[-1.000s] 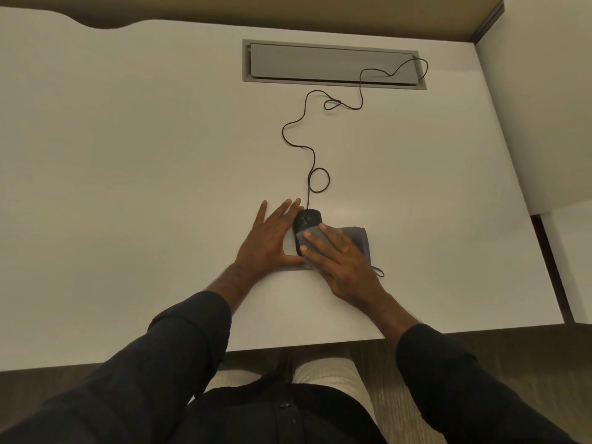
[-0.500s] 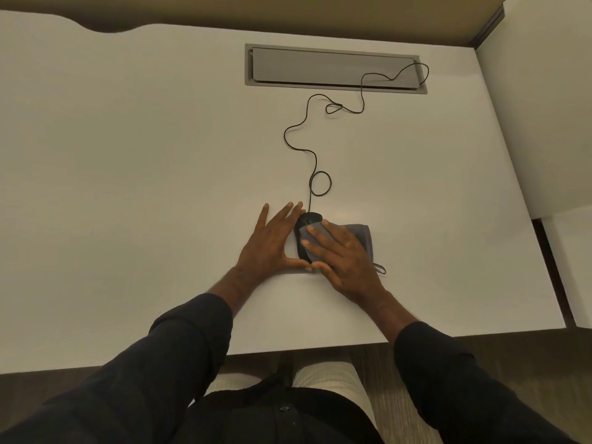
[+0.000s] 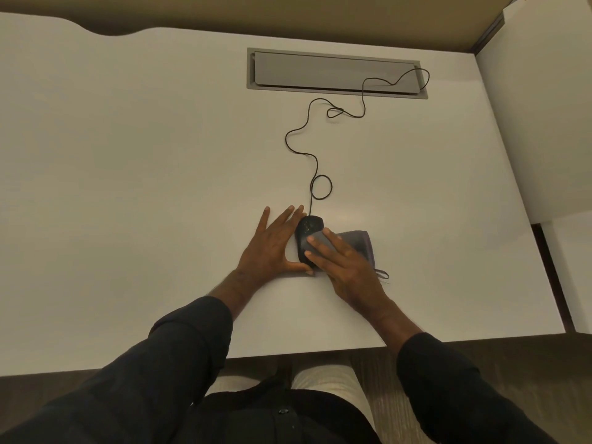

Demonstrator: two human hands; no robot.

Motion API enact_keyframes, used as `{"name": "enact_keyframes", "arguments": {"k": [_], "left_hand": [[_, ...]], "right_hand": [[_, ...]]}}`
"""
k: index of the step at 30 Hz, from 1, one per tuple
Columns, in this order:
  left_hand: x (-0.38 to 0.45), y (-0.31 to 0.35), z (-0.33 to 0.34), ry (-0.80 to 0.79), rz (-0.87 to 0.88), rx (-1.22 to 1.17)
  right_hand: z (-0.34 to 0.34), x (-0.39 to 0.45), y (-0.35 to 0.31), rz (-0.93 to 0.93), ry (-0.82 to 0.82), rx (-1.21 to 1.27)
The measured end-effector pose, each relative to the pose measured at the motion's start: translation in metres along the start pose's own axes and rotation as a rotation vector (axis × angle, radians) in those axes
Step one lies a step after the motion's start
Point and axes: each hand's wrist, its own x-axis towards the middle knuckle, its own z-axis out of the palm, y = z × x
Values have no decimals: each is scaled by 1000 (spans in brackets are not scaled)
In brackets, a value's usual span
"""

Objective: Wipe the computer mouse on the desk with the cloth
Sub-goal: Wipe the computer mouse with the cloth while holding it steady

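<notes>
A black wired mouse (image 3: 308,228) lies near the front of the white desk (image 3: 144,187). A grey cloth (image 3: 357,243) drapes over the mouse's right and rear part and spreads to the right. My right hand (image 3: 344,267) lies flat on the cloth with fingers spread, pressing it onto the mouse. My left hand (image 3: 270,246) rests flat on the desk against the mouse's left side, fingers apart, its thumb reaching under the mouse's near end. Only the mouse's front and left edge show.
The mouse's thin black cable (image 3: 315,161) loops away across the desk to a grey cable hatch (image 3: 333,72) at the back. A white side panel (image 3: 538,123) stands at the right. The desk's front edge is close to my body.
My right hand and the cloth have slid slightly across the mouse. The left hand has stayed beside the mouse.
</notes>
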Motion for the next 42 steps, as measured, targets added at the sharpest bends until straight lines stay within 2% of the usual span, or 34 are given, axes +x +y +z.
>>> {"name": "enact_keyframes", "arguments": {"k": [4,8,15,22,28,35,42], "left_hand": [[-1,0,0,23,7,-9],[-2,1,-1,44,19,-28],[-1,1,-1,21,5,-6],[-1,0,-1,22,9,-28],[-1,0,-2,17,3,0],[0,0,-3,-3,-8,1],[-2,2,-4,36,9,-56]], "right_hand": [[2,3,-5,-62,15,-13],[-1,-22,0,-133,-60,-44],[-3,-15,-9,-29,-5,-61],[-2,-16,-12,-88,-58,-67],[-10,-43,-5,-46,-106,-66],[-15,-37,1,-9,-4,-132],[0,-24,-13,-84,-42,-108]]}}
